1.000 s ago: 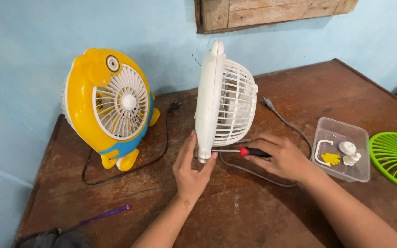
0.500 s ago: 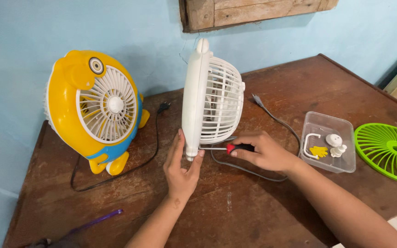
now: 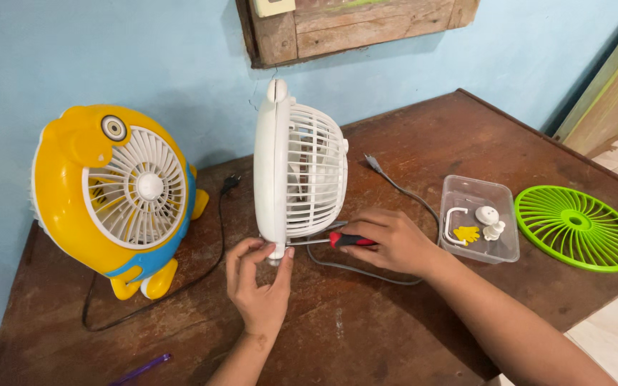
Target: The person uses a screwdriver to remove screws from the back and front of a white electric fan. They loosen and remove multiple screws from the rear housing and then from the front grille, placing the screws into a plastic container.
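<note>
White table fan [image 3: 296,171], upright at mid-table, seen edge-on. Its lower rim is pinched by the left hand [image 3: 259,286]. Red-handled screwdriver [image 3: 337,239] is gripped by the right hand [image 3: 388,239], tip at the fan's base. Yellow fan [image 3: 109,193] left; clear parts tray [image 3: 481,229] and green grille [image 3: 577,227] right.

2 bare forearms reach in, left hand [image 3: 259,286] and right hand [image 3: 388,241]; no sleeves, rings, watch or gloves show.
</note>
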